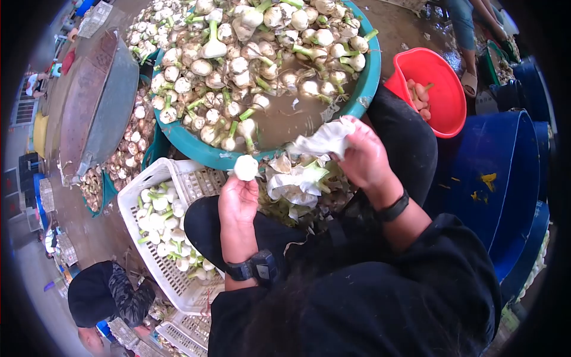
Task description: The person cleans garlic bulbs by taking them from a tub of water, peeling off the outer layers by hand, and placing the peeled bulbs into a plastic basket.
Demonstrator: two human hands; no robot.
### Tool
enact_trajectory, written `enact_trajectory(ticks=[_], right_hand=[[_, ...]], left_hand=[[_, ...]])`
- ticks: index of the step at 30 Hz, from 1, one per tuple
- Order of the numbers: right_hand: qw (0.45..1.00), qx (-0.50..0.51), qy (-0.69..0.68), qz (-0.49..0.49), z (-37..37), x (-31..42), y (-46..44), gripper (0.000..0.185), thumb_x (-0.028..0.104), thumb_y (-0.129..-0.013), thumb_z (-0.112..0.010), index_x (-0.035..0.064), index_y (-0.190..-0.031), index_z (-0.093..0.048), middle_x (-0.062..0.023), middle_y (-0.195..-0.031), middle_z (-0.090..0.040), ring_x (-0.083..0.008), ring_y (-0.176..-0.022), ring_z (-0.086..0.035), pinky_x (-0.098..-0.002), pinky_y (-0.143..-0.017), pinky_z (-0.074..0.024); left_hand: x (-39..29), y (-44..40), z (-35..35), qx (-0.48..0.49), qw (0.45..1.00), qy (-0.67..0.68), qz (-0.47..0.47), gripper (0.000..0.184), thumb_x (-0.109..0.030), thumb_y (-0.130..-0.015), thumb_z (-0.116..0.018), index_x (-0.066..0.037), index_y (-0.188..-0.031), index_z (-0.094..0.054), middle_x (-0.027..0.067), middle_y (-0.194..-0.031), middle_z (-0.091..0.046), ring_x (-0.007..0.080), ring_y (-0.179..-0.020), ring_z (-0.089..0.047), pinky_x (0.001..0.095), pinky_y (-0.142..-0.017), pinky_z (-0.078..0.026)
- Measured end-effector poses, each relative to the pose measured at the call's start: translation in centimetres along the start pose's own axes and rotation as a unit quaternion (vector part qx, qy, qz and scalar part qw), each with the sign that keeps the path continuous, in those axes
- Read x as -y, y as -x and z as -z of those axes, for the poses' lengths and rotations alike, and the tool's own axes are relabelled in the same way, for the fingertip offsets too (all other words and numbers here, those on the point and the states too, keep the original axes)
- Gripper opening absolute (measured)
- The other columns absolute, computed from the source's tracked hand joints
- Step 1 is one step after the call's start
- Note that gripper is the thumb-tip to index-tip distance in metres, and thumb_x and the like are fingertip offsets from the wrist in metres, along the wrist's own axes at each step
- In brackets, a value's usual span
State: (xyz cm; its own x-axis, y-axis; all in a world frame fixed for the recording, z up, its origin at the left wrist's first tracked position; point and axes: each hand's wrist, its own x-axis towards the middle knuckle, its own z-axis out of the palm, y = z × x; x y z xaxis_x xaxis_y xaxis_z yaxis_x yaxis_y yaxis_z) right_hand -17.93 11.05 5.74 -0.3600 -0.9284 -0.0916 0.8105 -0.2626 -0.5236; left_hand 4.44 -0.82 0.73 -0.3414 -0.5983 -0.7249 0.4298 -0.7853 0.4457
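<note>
In the head view, my left hand (237, 202) has its fingers closed round a clean white garlic bulb (245, 168), near the front rim of a teal tub (196, 156). My right hand (366, 156) pinches a piece of pale garlic skin (324, 138), held to the right of the bulb and apart from it. Many unpeeled garlic bulbs (238, 68) with green stems lie in the tub in muddy water (285, 122). Beneath my hands, between my knees, is a heap of peeled-off skins (297, 184).
A white crate (134, 235) of cleaned garlic stands at my left. To the right are a red basin (434, 101) with pinkish pieces inside and large blue barrels (476, 178). Another person (101, 297) bends at the lower left. Someone's legs (464, 41) show at the upper right.
</note>
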Motion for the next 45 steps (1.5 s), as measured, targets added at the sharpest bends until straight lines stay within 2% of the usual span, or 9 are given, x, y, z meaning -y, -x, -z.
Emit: enact_trajectory(ticks=[4, 12, 16, 18, 20, 26, 30, 40, 45], right_hand=[[0.616, 0.173, 0.756, -0.138, 0.2, -1.5, -0.2, 0.026, 0.026, -0.087, -0.051, 0.0023, -0.082, -0.060, -0.0080, -0.075, -0.063, -0.0163, -0.069, -0.060, -0.0332, -0.064, -0.0471], [0.934, 0.182, 0.256, -0.169, -2.4, -4.5, -0.7, 0.024, 0.023, -0.088, -0.052, 0.0017, -0.077, -0.053, -0.0014, -0.059, -0.049, -0.0071, -0.057, -0.048, -0.0255, -0.053, -0.0403], [0.560, 0.290, 0.761, -0.153, -1.5, -2.9, -0.7, 0.040, 0.041, -0.088, -0.046, 0.0029, -0.080, -0.056, -0.0018, -0.062, -0.052, -0.0124, -0.058, -0.052, -0.0256, -0.060, -0.0457], [0.564, 0.194, 0.799, -0.083, 0.4, -5.2, -0.8, 0.046, 0.049, -0.087, -0.041, 0.0050, -0.091, -0.055, -0.0032, -0.067, -0.056, -0.0179, -0.061, -0.056, -0.0286, -0.062, -0.0493], [0.930, -0.052, 0.299, -0.207, 1.2, -6.9, -2.6, 0.049, 0.051, -0.087, -0.039, 0.0062, -0.103, -0.050, -0.0076, -0.073, -0.059, -0.0218, -0.064, -0.059, -0.0332, -0.057, -0.0517], [0.980, 0.066, -0.092, -0.161, 4.3, 1.1, -8.4, 0.053, 0.049, -0.089, -0.034, 0.0051, -0.114, -0.050, -0.0181, -0.098, -0.060, -0.0295, -0.083, -0.062, -0.0390, -0.066, -0.0522], [0.493, -0.150, 0.825, -0.230, 9.7, -1.8, -14.0, 0.047, 0.043, -0.079, -0.051, 0.0063, -0.109, -0.057, -0.0140, -0.105, -0.060, -0.0266, -0.097, -0.058, -0.0328, -0.077, -0.0469], [0.648, 0.138, 0.743, -0.096, 1.8, -7.2, -5.6, 0.033, 0.033, -0.087, -0.039, 0.0082, -0.086, -0.060, -0.0145, -0.079, -0.062, -0.0331, -0.075, -0.060, -0.0419, -0.068, -0.0465], [0.518, 0.221, 0.825, -0.051, -1.7, -6.9, -3.6, 0.022, 0.019, -0.081, -0.047, 0.0026, -0.078, -0.060, -0.0153, -0.071, -0.062, -0.0304, -0.065, -0.062, -0.0385, -0.057, -0.0501]], left_hand=[[0.5, 1.1, -2.0, 0.051, 0.993, -0.052, -0.094, 0.021, -0.008, -0.085, -0.048, -0.003, -0.104, -0.053, 0.0090, -0.097, -0.060, 0.0187, -0.082, -0.060, 0.0288, -0.066, -0.052], [1.0, 0.1, -1.1, 0.149, 0.976, -0.067, -0.142, 0.016, -0.010, -0.089, -0.047, -0.003, -0.102, -0.054, 0.0081, -0.097, -0.059, 0.0189, -0.091, -0.057, 0.0334, -0.079, -0.046], [0.8, -0.2, -1.3, 0.095, 0.973, -0.075, -0.199, 0.016, -0.010, -0.089, -0.048, -0.003, -0.102, -0.054, 0.0083, -0.097, -0.058, 0.0185, -0.090, -0.057, 0.0328, -0.080, -0.046], [1.4, 0.0, -2.2, 0.094, 0.957, -0.151, -0.229, 0.026, -0.015, -0.089, -0.049, -0.001, -0.111, -0.050, 0.0099, -0.102, -0.056, 0.0187, -0.094, -0.054, 0.0322, -0.084, -0.044], [2.2, 0.8, -4.0, 0.137, 0.877, -0.346, -0.304, 0.042, -0.023, -0.090, -0.050, 0.001, -0.122, -0.041, 0.0121, -0.111, -0.053, 0.0191, -0.099, -0.051, 0.0316, -0.087, -0.040], [1.8, 0.0, -3.3, 0.026, 0.884, -0.344, -0.317, 0.044, -0.031, -0.092, -0.042, -0.003, -0.127, -0.037, 0.0126, -0.117, -0.049, 0.0155, -0.097, -0.049, 0.0280, -0.081, -0.040], [3.1, -0.9, -4.3, 0.025, 0.912, -0.316, -0.261, 0.032, -0.020, -0.090, -0.048, -0.002, -0.116, -0.047, 0.0069, -0.106, -0.055, 0.0118, -0.088, -0.052, 0.0248, -0.073, -0.044], [1.8, -2.9, -5.0, 0.066, 0.981, -0.180, -0.021, 0.058, -0.055, -0.085, -0.043, -0.005, -0.115, -0.048, 0.0058, -0.089, -0.057, 0.0125, -0.071, -0.054, 0.0251, -0.054, -0.041], [1.8, -1.7, -5.3, -0.008, 0.969, -0.225, -0.099, 0.032, -0.033, -0.081, -0.059, -0.009, -0.102, -0.056, -0.0004, -0.077, -0.058, 0.0069, -0.059, -0.051, 0.0207, -0.044, -0.033]])
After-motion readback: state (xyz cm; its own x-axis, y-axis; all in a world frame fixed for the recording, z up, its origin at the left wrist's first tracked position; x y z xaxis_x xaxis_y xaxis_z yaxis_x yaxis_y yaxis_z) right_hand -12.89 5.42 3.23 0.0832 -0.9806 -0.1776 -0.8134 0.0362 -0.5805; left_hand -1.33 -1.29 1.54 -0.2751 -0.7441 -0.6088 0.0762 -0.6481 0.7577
